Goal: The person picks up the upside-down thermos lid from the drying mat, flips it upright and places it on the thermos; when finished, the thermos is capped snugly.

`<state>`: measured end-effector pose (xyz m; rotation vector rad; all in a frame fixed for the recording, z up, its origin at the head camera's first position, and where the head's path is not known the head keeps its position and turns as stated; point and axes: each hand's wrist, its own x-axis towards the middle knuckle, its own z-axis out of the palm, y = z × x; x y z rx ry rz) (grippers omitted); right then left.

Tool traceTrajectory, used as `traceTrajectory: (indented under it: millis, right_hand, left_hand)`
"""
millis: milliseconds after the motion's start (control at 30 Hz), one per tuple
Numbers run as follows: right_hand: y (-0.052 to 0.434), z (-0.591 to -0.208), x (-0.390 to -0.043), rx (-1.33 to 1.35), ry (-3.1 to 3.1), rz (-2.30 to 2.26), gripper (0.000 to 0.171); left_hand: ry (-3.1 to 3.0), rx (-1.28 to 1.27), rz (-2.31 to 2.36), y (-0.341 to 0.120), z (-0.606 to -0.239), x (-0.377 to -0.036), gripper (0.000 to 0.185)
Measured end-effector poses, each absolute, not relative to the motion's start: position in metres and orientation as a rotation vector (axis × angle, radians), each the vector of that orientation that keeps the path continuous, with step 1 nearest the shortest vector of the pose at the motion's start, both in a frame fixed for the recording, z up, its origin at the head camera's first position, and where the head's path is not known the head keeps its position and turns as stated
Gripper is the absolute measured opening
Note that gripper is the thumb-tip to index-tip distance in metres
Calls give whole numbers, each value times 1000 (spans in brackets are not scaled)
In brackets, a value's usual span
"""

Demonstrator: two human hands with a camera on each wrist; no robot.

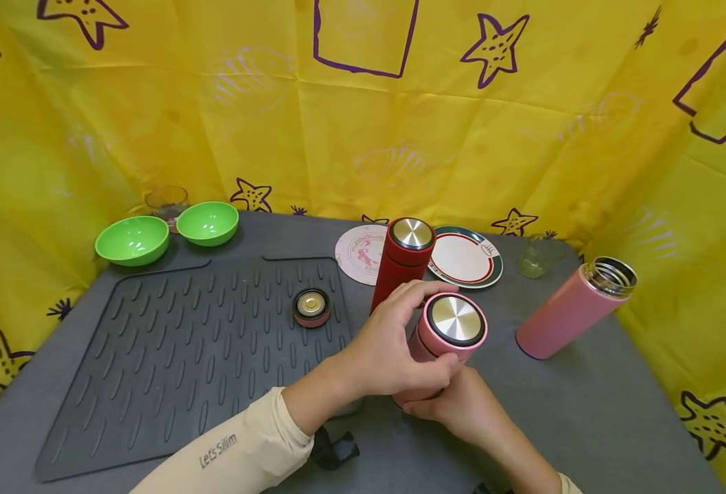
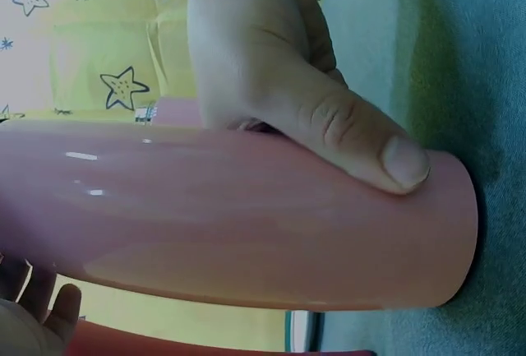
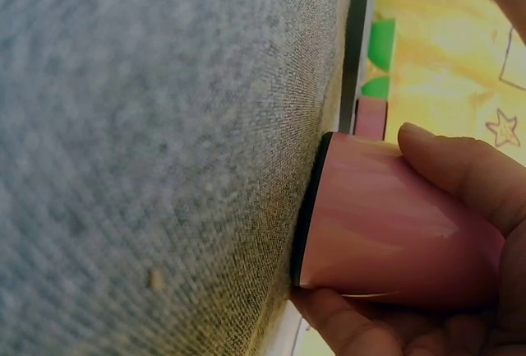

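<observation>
Pink flask (image 2: 246, 224): lower half of the head frame, right of centre; stiff, smooth, probably slippery, weight I can't judge — best held low on the body and round the lid (image 1: 458, 320).
Left hand (image 1: 388, 346): fingers curled round the lid end.
Right hand (image 1: 466, 406): clamped on the lower body.
Base (image 2: 460, 233): hidden in the head view — the left wrist view shows it meeting the grey cloth (image 2: 493, 85).
Lid top: only the head view shows it.

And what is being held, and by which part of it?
The lidded pink bottle: left hand around its top, right hand around its lower body.
</observation>
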<state>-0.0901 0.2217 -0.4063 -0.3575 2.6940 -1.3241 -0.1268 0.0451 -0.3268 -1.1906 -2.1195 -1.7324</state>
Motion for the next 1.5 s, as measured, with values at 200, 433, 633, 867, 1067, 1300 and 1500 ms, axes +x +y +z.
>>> traceTrajectory:
  millis: [200, 433, 633, 867, 1067, 1300, 1500]
  right_hand:
    - [222, -406, -92, -478, 2695, -1381, 51]
    - [222, -405, -91, -386, 2681, -1374, 55]
    - [222, -403, -89, -426, 2686, -1354, 45]
    - [222, -404, -91, -411, 2693, -1384, 56]
    - [222, -404, -88, -358, 2673, -1331, 42]
    - [222, -407, -91, -468, 2703, -1368, 55]
    - [222, -405, -88, -355, 2680, -1352, 54]
  left_hand:
    - [-2174, -1122, -1817, 50, -323, -122, 84]
    - [-2132, -1088, -1727, 52, -326, -125, 69]
    - [-2160, -1135, -1799, 48, -326, -123, 87]
    - [-2159, -1062, -1734, 51, -326, -124, 70]
    - [-2132, -1208, -1793, 46, -331, -126, 78]
    - [-2157, -1017, -1856, 52, -329, -121, 77]
    - [-2143, -1178, -1703, 45, -327, -127, 69]
